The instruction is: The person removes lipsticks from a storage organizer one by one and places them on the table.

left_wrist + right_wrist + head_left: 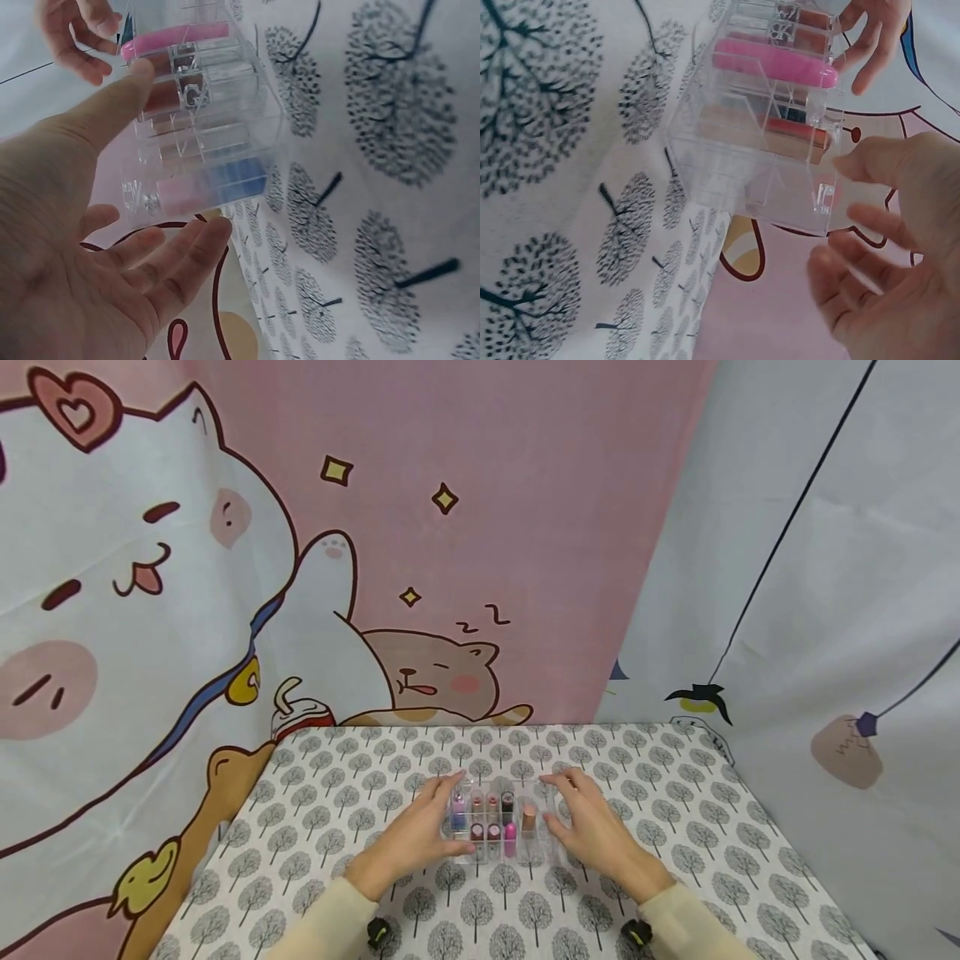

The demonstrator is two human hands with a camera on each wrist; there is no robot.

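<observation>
A clear plastic lipstick organizer [553,853] with compartments stands on the table between both hands. It holds several lipsticks, among them a bright pink tube [510,839], a copper-coloured tube [528,817], a dark-topped tube [507,807] and a pink-and-blue tube [217,185]. At the organizer's left side is my left hand [411,835], fingers extended and thumb by the near left corner; in the left wrist view the thumb overlaps the top edge, contact unclear. My right hand [596,828] spreads beside the right end, its thumb close to the rim in the right wrist view.
A white cloth with grey tree prints covers the table [477,910]. Behind it hangs a pink curtain [555,527] with cartoon cats, and a pale curtain [847,568] hangs at the right. Two small dark objects [378,932] show near the forearms.
</observation>
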